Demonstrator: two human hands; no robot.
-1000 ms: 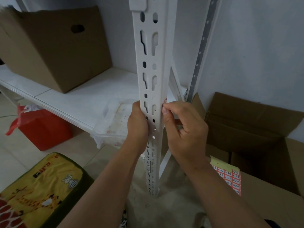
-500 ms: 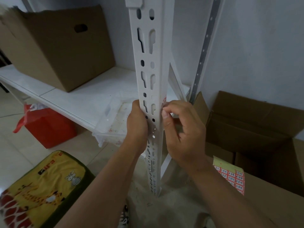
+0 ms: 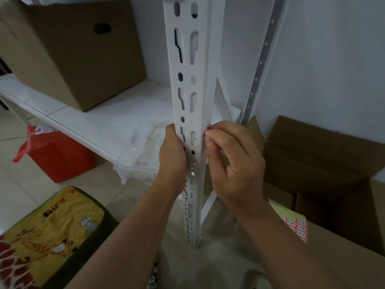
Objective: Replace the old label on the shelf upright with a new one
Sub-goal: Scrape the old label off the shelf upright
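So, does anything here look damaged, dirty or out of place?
Yes. The clear plastic lid on the white shelf is speckled with reddish bits and overhangs the shelf's front edge. On the upright, the right hand pinches a small red label.

Storeroom, metal shelving (image 3: 188,84), cardboard boxes (image 3: 68,57)

The shelf upright (image 3: 188,84) is showing plain white with dark slots; a red-and-white label (image 3: 207,126) is peeking at its edge. The cushion (image 3: 52,232) is displaying yellow, cartoon animals, green trim. Cardboard box (image 3: 68,51) is looking brown.
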